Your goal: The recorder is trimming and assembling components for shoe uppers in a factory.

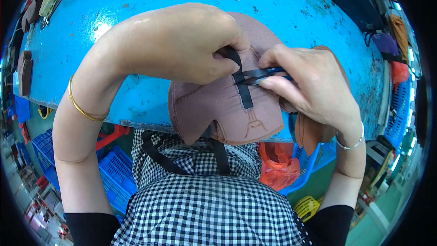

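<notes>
Trimming step: left hand (182,45) pinches black strap (242,84) on brown leather piece (218,109); right hand (309,86) grips snips (257,76), blades at strap. Next: clean, careful cut.

The left hand (182,45) is pinching the upper end of a black strap (243,89) against a brown stitched leather piece (214,109) that is lying over the near edge of a blue table (114,18). The right hand (309,86) is holding small thread snips (259,75), whose blades are touching the strap. More brown pieces (314,132) are lying under the right wrist
</notes>
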Demonstrator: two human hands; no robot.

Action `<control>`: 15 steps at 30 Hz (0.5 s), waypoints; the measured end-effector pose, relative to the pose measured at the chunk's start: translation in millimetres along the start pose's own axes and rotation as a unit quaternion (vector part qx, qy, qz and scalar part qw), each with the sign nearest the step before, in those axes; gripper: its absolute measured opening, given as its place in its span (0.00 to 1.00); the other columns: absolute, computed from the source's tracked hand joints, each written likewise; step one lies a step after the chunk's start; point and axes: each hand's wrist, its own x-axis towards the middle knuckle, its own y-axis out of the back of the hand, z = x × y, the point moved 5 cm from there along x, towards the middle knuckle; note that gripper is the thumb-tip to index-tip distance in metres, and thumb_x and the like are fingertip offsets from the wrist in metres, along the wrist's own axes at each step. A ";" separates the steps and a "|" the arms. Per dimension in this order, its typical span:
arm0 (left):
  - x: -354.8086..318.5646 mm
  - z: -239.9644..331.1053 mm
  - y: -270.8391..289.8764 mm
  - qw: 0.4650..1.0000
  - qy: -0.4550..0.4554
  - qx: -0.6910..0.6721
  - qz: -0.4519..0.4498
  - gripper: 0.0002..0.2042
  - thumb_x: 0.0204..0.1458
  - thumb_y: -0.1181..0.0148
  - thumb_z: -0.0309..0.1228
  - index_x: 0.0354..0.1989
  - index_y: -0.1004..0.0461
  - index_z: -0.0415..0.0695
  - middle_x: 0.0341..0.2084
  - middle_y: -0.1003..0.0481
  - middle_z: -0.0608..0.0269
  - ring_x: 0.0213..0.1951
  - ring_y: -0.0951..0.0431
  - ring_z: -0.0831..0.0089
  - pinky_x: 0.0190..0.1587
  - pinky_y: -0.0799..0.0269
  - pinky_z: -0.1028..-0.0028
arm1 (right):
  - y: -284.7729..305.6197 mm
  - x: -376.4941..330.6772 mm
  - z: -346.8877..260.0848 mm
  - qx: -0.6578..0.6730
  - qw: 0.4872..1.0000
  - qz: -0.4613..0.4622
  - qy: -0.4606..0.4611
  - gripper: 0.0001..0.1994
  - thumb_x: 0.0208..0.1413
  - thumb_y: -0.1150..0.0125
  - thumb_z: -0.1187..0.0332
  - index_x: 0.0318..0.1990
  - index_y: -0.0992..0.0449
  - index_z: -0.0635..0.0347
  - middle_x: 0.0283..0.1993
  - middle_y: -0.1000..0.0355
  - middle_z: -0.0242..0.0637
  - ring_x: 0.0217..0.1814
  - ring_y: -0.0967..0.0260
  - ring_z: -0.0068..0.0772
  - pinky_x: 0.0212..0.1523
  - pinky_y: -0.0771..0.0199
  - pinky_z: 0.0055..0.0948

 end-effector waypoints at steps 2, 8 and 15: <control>-0.6 -0.3 -0.1 1.000 -0.003 0.000 -0.001 0.05 0.50 0.35 0.27 0.31 0.23 0.39 0.17 0.31 0.53 0.22 0.31 0.59 0.27 0.36 0.64 | -7.2 2.6 0.3 -0.007 1.000 0.002 0.014 0.13 0.57 0.35 0.57 0.38 0.25 0.57 0.28 0.25 0.36 0.30 0.24 0.41 0.29 0.28 0.34; -6.1 -5.7 -0.8 0.999 0.008 -0.033 -0.007 0.07 0.52 0.34 0.29 0.38 0.20 0.42 0.22 0.29 0.56 0.26 0.30 0.62 0.32 0.33 0.64 | 1.7 -3.2 6.7 0.034 0.998 0.032 -0.046 0.11 0.57 0.33 0.59 0.37 0.24 0.55 0.25 0.25 0.34 0.27 0.24 0.42 0.29 0.28 0.35; -3.2 -8.1 -4.2 0.999 0.004 -0.034 -0.017 0.07 0.54 0.36 0.30 0.41 0.20 0.45 0.24 0.28 0.59 0.29 0.29 0.64 0.35 0.32 0.64 | -4.6 3.5 0.3 0.012 1.000 0.014 -0.003 0.13 0.56 0.33 0.57 0.37 0.25 0.58 0.27 0.25 0.37 0.28 0.24 0.42 0.30 0.28 0.35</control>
